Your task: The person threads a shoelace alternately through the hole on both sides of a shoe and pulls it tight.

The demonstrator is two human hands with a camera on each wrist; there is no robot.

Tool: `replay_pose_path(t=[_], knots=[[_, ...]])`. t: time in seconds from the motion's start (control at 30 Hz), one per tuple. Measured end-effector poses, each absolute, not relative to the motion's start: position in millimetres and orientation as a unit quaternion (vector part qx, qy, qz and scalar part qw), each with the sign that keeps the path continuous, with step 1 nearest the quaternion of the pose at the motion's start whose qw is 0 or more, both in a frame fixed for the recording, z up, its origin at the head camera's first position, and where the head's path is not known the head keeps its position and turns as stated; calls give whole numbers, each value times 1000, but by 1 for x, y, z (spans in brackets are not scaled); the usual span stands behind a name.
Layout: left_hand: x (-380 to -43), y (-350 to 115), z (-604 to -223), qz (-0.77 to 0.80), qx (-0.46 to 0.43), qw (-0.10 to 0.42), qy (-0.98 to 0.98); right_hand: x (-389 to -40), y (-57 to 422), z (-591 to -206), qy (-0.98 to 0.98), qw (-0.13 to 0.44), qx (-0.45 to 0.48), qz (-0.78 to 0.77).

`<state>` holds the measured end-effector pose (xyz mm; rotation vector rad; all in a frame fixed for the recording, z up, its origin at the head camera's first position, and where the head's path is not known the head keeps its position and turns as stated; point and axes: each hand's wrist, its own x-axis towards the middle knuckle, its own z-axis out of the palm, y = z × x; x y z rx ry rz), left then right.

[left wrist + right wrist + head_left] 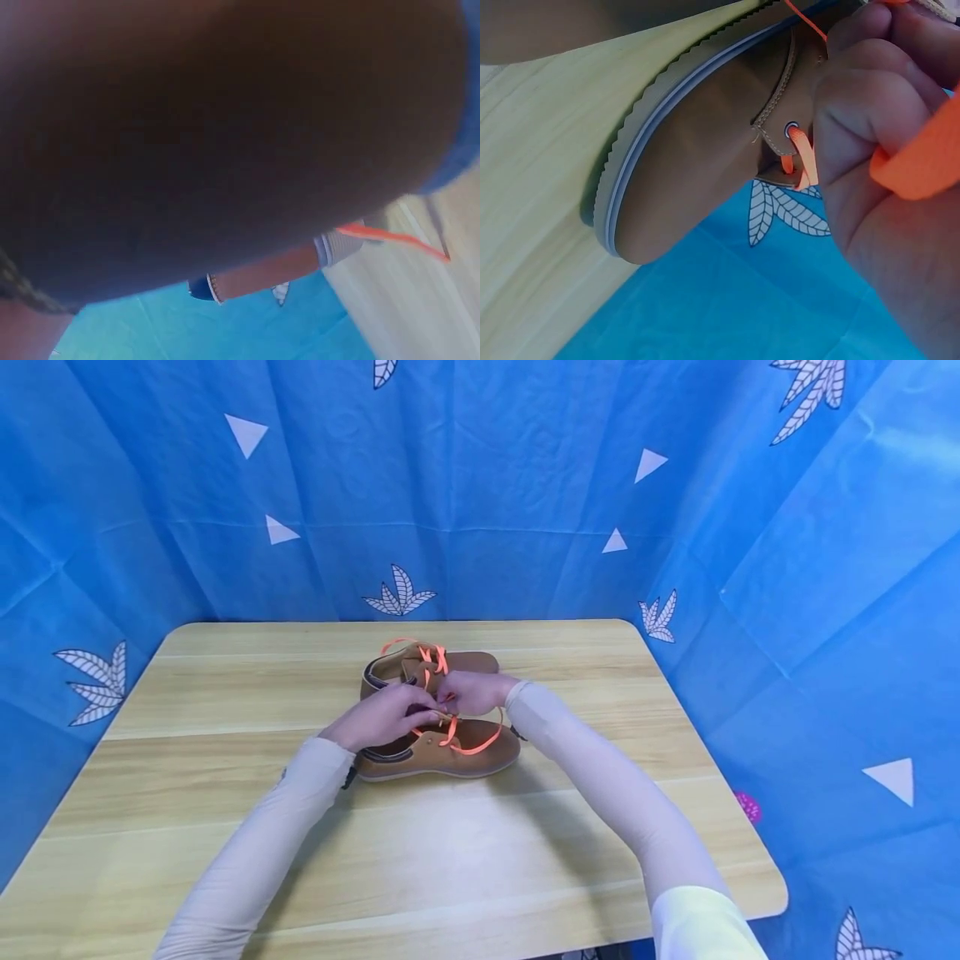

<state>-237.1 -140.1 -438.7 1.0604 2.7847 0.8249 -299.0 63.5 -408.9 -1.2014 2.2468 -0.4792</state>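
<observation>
Two brown shoes lie side by side on the table, toes to the right. My left hand [385, 717] is over the opening of the near shoe [431, 762], fingers and thumb gripping its eyelet edge. My right hand [471, 692] is just beyond that shoe's eyelets and pinches its orange shoelace [922, 154]. A loop of this lace hangs over the toe. The far shoe [476, 662], laced in orange, stands behind both hands. In the left wrist view a dark, blurred shape fills most of the picture; the fingertips are hidden there.
The shoes stand on a light wooden table [225, 760] with rounded corners. A blue patterned curtain [510, 468] hangs behind the table and along its sides. Both forearms, in pale sleeves, reach across the front of the table.
</observation>
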Motion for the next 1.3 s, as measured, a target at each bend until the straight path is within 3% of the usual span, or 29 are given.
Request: replay_pose_path(t=[0.23, 0.57, 0.93, 1.3], knots=[[-214, -140, -433, 232, 328, -47, 915, -296, 65, -407, 821, 270, -458, -210], [-216, -137, -431, 212, 335, 33, 917, -295, 72, -400, 830, 262, -448, -207], [-221, -127, -442, 274, 274, 27, 921, -296, 67, -403, 844, 218, -435, -226], [-223, -120, -445, 331, 209, 53, 919, -298, 64, -405, 843, 220, -442, -213]])
